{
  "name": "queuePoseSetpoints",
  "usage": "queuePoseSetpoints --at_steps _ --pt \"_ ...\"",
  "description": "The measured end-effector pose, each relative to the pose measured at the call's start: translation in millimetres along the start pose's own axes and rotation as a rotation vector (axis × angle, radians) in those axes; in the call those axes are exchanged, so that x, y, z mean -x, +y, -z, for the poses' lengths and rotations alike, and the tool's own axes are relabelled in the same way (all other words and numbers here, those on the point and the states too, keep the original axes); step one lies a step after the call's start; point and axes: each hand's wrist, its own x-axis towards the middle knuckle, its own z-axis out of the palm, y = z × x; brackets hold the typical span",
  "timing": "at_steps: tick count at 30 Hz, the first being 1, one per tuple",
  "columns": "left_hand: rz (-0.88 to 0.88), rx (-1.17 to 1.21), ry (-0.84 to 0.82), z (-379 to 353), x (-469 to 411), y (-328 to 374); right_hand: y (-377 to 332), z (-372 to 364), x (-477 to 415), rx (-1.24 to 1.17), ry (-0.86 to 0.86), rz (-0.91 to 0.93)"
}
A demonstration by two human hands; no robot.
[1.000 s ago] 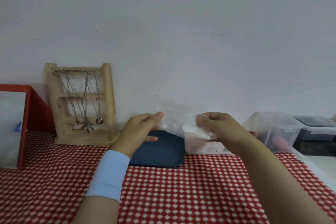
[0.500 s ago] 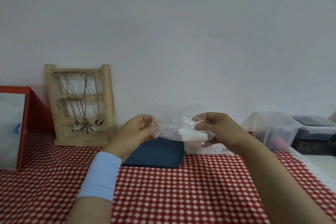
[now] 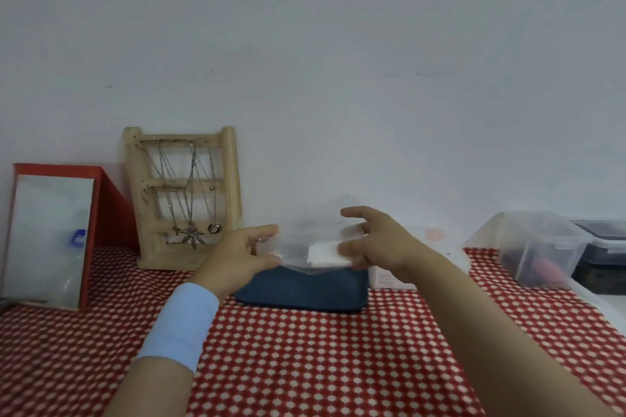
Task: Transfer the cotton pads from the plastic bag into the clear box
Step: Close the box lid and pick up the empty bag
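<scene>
We see both hands raised just above the dark blue tray (image 3: pixel 301 289) on the red-checked worktop (image 3: pixel 305 359), with the plastic bag (image 3: pixel 303 237) hanging between them. The left hand (image 3: pixel 242 256) has its fingers spread and fairly straight at the bag's left edge. The right hand (image 3: pixel 377 244) is spread the same way at the bag's right edge, beside the white cotton pads (image 3: pixel 325 254) inside. Blur keeps us from telling whether either hand actually grips the film. Left of the tray leans a wooden necklace rack (image 3: pixel 184 200).
</scene>
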Motion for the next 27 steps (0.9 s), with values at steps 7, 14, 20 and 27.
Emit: queuePoseSetpoints --at_steps 7,14,20,27 --pt "0.093 -0.518 -0.114 -1 -19 -39 23 -63 -52 0.549 -0.086 0.027" --pt "-0.064 -0.862 -0.249 -27 -46 -39 47 -82 -66 1.267 -0.006 -0.004" --pt "0.113 -1.056 -0.496 -35 -55 -50 55 -88 -72 1.108 -0.240 0.094" --pt "-0.063 -1.194 -0.178 -32 -65 -40 65 -86 -77 1.088 -0.382 -0.005"
